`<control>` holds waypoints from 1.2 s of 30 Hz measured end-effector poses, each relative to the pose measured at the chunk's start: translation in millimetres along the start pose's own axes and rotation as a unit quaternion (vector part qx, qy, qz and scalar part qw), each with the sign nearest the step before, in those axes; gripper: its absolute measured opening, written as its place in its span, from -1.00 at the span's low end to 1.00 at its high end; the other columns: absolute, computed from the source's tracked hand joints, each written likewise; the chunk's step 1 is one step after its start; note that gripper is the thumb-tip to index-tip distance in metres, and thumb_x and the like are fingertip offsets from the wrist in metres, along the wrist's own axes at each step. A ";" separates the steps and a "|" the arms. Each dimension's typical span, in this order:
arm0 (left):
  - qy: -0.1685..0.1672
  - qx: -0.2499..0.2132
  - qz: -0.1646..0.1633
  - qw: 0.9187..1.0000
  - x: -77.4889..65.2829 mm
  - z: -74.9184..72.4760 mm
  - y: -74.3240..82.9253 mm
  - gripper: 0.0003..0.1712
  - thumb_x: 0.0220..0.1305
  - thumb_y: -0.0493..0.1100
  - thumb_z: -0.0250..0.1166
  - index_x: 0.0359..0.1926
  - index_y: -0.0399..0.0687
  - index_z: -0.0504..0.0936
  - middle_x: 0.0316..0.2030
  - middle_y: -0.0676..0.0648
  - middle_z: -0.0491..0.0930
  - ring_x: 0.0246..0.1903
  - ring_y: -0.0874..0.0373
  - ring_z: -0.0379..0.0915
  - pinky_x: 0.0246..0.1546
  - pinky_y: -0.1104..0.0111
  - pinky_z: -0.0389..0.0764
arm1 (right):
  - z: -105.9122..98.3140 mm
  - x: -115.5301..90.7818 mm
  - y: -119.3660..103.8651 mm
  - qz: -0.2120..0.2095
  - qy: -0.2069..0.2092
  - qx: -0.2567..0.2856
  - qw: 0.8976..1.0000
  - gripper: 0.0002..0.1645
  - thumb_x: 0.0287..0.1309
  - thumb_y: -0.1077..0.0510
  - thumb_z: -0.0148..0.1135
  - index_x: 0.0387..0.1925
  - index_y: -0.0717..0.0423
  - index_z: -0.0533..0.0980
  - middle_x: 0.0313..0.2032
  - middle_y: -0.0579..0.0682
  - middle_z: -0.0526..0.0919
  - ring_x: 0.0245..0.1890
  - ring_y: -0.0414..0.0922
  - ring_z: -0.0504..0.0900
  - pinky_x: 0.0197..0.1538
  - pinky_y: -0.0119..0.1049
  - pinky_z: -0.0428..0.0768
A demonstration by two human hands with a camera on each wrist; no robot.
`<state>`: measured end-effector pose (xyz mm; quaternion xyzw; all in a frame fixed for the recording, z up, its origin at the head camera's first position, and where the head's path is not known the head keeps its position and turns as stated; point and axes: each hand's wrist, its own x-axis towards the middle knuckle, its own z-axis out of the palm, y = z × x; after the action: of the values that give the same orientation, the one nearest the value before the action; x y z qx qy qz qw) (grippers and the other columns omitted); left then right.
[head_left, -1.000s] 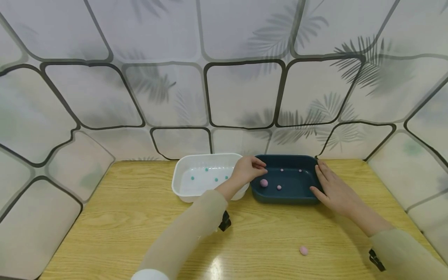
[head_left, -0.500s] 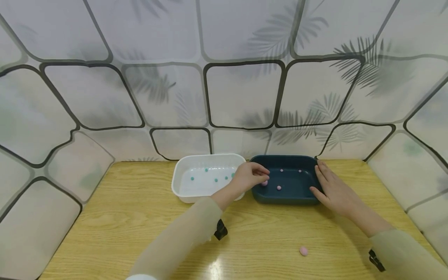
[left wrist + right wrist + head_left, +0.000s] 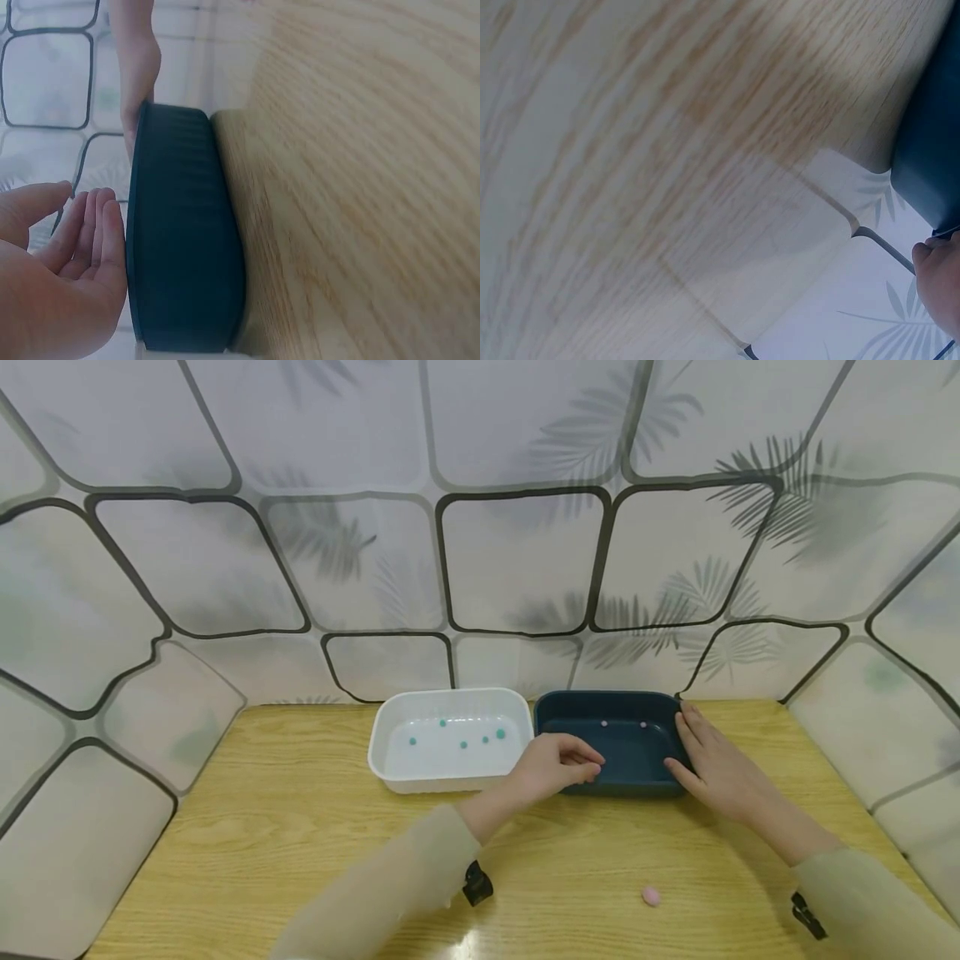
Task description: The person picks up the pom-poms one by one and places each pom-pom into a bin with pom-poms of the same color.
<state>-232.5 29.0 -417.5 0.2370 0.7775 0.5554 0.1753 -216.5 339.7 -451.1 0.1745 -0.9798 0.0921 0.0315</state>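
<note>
My left hand (image 3: 558, 764) hovers over the near left part of a dark blue tray (image 3: 645, 789), fingers loosely bent. The left wrist view shows a gap between thumb and fingers of this hand (image 3: 71, 255), with nothing in it, beside the tray wall (image 3: 180, 240). My right hand (image 3: 712, 768) rests with extended fingers on the tray's right rim; only part of it shows in the right wrist view. Two small pink balls, a left one (image 3: 604, 723) and a right one (image 3: 643, 724), lie at the back of the tray. The left hand hides the tray's near left area.
Left of the dark tray stands a white tray (image 3: 397, 783) holding several small teal balls, the largest teal ball (image 3: 500, 734) at its right. A loose pink ball (image 3: 651, 897) lies on the wooden table (image 3: 225, 827) near the front. A patterned wall (image 3: 517, 560) rises behind the trays.
My left hand has moved right and toward me, from the gap between the trays to over the dark tray's near left. It now covers two pink balls seen earlier. The right hand stays put.
</note>
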 end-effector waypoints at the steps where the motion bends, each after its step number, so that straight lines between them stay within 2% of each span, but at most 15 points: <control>1: -0.005 0.001 0.000 1.000 -1.6 1.9 1.0 -0.80 0.46 -0.25 0.38 -0.01 -0.25 0.81 -0.15 -0.26 0.83 -0.07 -0.27 0.75 -0.25 0.39 0.73 | -0.1 0.0 -0.1 0.000 0.001 -0.001 1.000 0.02 0.59 -0.14 0.10 0.60 0.56 -0.03 0.64 0.52 -0.09 0.65 0.43 -0.03 0.54 0.38 0.23; 3: -0.013 0.006 0.003 1.000 -4.2 6.3 2.8 -0.80 0.46 -0.26 0.38 -0.01 -0.26 0.81 -0.16 -0.25 0.83 -0.08 -0.25 0.76 -0.31 0.51 0.67 | -0.5 0.0 -0.7 0.002 0.002 -0.002 1.000 0.02 0.59 -0.14 0.10 0.60 0.56 -0.02 0.64 0.51 -0.08 0.64 0.43 -0.01 0.54 0.38 0.23; 5: -0.015 0.014 0.008 1.000 -6.4 11.6 4.0 -0.81 0.45 -0.27 0.39 -0.03 -0.26 0.82 -0.18 -0.23 0.84 -0.13 -0.18 0.79 -0.31 0.54 0.68 | -0.3 0.0 -0.9 0.002 0.004 -0.002 1.000 0.02 0.60 -0.15 0.09 0.59 0.56 -0.01 0.63 0.51 -0.07 0.64 0.43 0.00 0.53 0.37 0.24; 8: -0.010 0.022 0.016 1.000 -8.8 19.9 3.9 -0.84 0.43 -0.27 0.41 -0.07 -0.23 0.84 -0.21 -0.20 0.85 -0.28 0.04 0.79 -0.33 0.63 0.62 | -0.2 -0.1 -0.8 0.001 0.006 -0.003 1.000 0.01 0.61 -0.16 0.07 0.59 0.57 0.00 0.63 0.52 -0.06 0.63 0.43 0.02 0.53 0.37 0.25; 11: -0.012 0.022 0.022 0.999 -11.4 27.4 2.1 -0.86 0.42 -0.26 0.42 -0.10 -0.21 0.85 -0.21 -0.19 0.85 -0.39 0.34 0.66 -0.32 0.65 0.59 | -0.1 -0.2 -0.7 0.001 0.008 -0.004 1.000 0.02 0.61 -0.17 0.06 0.59 0.57 0.00 0.63 0.52 -0.05 0.63 0.43 0.02 0.52 0.38 0.26; 14: -0.027 0.019 0.024 0.999 -13.2 34.4 -1.5 -0.86 0.41 -0.26 0.43 -0.10 -0.20 0.85 -0.19 -0.17 0.85 -0.41 0.50 0.53 -0.31 0.66 0.57 | 0.1 -0.2 -0.5 0.001 0.009 -0.004 1.000 0.02 0.60 -0.17 0.08 0.59 0.57 0.00 0.63 0.52 -0.05 0.63 0.43 0.02 0.52 0.39 0.26; 23: -0.043 -0.007 0.011 0.999 -20.0 55.4 -14.7 -0.87 0.37 -0.29 0.46 -0.13 -0.24 0.84 -0.26 -0.17 0.85 -0.48 0.53 0.50 -0.44 0.67 0.52 | 0.7 -0.8 -0.7 0.001 0.012 -0.004 1.000 0.02 0.59 -0.16 0.09 0.59 0.57 0.01 0.62 0.52 -0.04 0.63 0.43 0.03 0.52 0.38 0.27; 29: -0.057 0.022 0.002 0.998 -26.0 65.9 -23.9 -0.86 0.37 -0.26 0.46 -0.11 -0.20 0.85 -0.25 -0.07 0.86 -0.50 0.58 0.46 -0.43 0.68 0.54 | -0.4 -0.9 -2.1 0.001 0.011 0.001 1.000 0.02 0.60 -0.16 0.08 0.59 0.57 0.00 0.62 0.52 -0.04 0.63 0.43 0.01 0.52 0.38 0.25; 36: -0.060 0.035 0.007 0.998 -29.3 73.0 -27.0 -0.88 0.36 -0.27 0.47 -0.14 -0.22 0.86 -0.29 -0.08 0.85 -0.52 0.58 0.41 -0.45 0.69 0.50 | -0.3 -0.6 -2.2 0.004 0.006 0.006 1.000 0.02 0.60 -0.16 0.08 0.59 0.57 -0.01 0.63 0.52 -0.05 0.64 0.43 -0.01 0.53 0.39 0.23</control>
<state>-173.8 62.1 -466.3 0.2810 0.7830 0.5138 0.2097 -215.1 337.9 -450.5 0.1701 -0.9798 0.0990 0.0363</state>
